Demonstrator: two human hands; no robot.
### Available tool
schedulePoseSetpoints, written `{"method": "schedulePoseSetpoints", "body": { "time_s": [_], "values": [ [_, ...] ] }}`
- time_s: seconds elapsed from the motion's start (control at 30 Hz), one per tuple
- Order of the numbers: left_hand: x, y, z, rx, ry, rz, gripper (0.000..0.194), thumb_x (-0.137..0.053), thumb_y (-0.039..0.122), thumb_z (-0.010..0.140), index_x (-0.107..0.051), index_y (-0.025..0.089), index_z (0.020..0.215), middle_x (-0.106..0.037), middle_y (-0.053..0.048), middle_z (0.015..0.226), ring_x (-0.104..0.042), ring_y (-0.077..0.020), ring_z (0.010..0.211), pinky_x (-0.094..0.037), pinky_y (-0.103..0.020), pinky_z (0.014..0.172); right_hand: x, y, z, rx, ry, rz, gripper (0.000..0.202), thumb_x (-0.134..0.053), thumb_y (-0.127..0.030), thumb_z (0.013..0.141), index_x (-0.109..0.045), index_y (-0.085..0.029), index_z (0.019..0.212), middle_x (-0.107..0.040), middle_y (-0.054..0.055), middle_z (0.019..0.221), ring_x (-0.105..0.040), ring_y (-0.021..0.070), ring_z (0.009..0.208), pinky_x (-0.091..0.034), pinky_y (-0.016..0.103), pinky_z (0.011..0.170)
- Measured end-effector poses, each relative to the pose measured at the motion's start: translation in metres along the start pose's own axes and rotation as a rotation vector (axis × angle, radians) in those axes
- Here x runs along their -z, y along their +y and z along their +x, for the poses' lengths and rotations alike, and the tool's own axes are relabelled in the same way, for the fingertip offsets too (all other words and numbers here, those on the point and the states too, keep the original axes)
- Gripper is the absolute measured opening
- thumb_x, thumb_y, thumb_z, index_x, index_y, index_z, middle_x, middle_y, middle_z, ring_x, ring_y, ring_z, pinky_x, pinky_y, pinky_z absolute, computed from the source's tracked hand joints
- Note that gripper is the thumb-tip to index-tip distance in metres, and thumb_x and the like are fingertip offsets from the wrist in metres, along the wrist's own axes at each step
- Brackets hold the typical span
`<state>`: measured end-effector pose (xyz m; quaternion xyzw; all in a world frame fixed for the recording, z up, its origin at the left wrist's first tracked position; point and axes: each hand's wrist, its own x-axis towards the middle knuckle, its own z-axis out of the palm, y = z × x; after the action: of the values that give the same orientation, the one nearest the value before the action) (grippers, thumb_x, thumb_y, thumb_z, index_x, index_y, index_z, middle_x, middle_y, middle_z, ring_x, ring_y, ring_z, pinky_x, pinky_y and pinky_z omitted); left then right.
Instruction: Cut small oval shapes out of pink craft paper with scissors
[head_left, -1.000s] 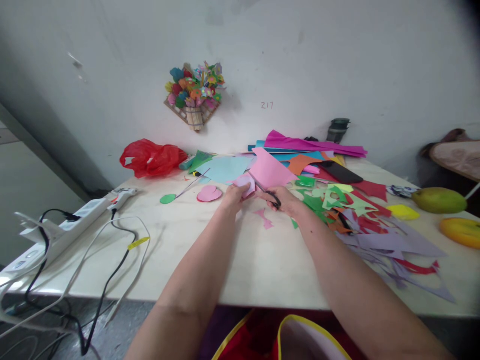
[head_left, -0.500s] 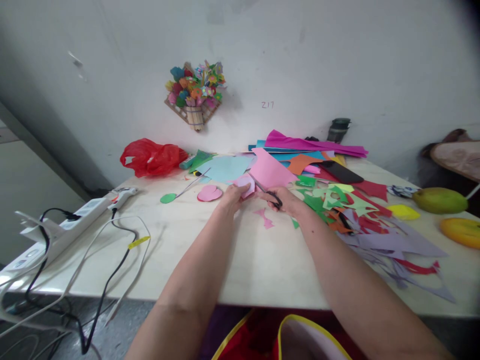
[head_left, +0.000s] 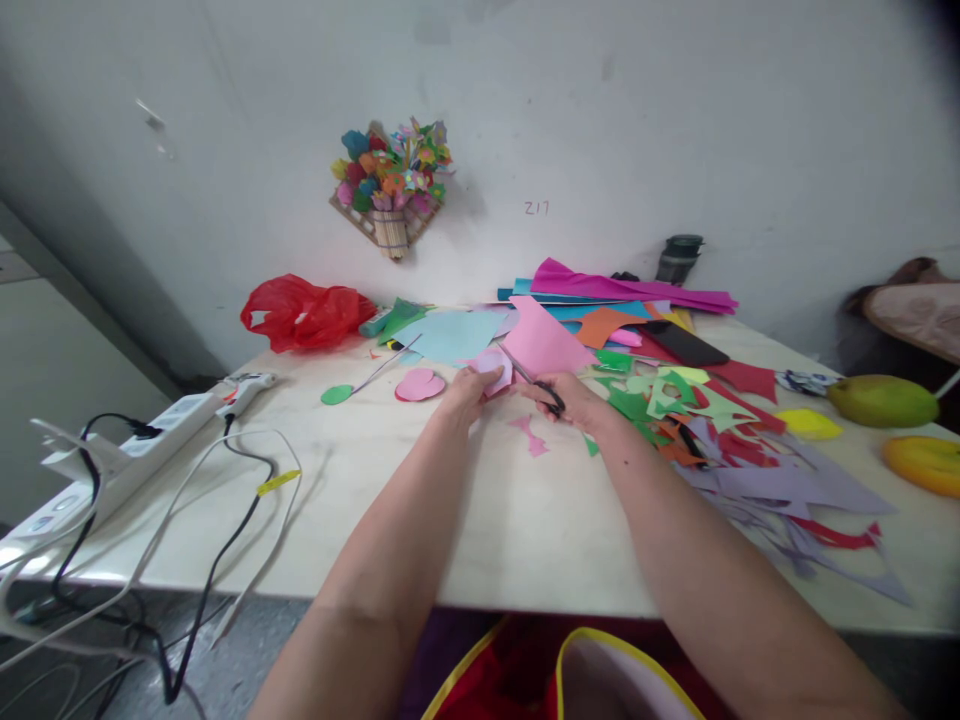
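Note:
Pinched in my left hand (head_left: pixel 466 392) is a small piece of pink paper (head_left: pixel 493 368), with a lighter, lilac-looking face on top. My right hand (head_left: pixel 571 397) is closed around the dark handles of a pair of scissors (head_left: pixel 553 398). Their blades point up and left, beside the right edge of the held paper. Behind the hands lies a larger pink sheet (head_left: pixel 544 340). Left of my left hand rest several pink paper rounds (head_left: pixel 420 384). A pink paper scrap (head_left: pixel 531 436) lies below the scissors.
Coloured scraps (head_left: pixel 720 430) spread over the right side, near a black phone (head_left: pixel 686 343), a mango (head_left: pixel 883 400) and a yellow-orange fruit (head_left: pixel 924 464). A green round on a stick (head_left: pixel 337 395), a red plastic bag (head_left: pixel 307 312) and a power strip (head_left: pixel 161 430) are on the left.
Almost nothing differs. Both hands, the held paper and the scissors keep nearly the same place; the whole view has shifted very slightly.

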<state>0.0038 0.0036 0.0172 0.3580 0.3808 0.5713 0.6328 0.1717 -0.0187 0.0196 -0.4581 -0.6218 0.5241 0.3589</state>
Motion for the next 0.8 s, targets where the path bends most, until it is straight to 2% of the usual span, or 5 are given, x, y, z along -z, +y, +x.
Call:
{"method": "schedulePoseSetpoints", "body": {
  "time_s": [0.33, 0.8],
  "values": [
    [-0.0011, 0.0032, -0.0009, 0.017, 0.048, 0.007, 0.009, -0.067, 0.003, 0.066, -0.064, 0.008, 0.073, -0.066, -0.007, 0.066, -0.062, -0.0141, 0.057, -0.055, -0.028, 0.061, -0.0016, -0.0039, -0.0028, 0.005, 0.007, 0.001, 0.028, -0.07, -0.032, 0.068, -0.048, -0.016, 0.061, -0.043, -0.006, 0.042, -0.035, 0.0042, 0.032, -0.022, 0.017, 0.032],
    [0.0063, 0.006, -0.0012, 0.065, -0.021, -0.013, 0.008, -0.066, 0.002, 0.069, -0.064, 0.007, 0.074, -0.067, -0.008, 0.07, -0.063, -0.0153, 0.06, -0.055, -0.028, 0.061, -0.0015, -0.0041, -0.0036, -0.024, 0.007, -0.032, 0.027, -0.07, -0.032, 0.068, -0.049, -0.016, 0.063, -0.046, -0.006, 0.043, -0.036, 0.0037, 0.031, -0.017, 0.017, 0.031]
  ]
}}
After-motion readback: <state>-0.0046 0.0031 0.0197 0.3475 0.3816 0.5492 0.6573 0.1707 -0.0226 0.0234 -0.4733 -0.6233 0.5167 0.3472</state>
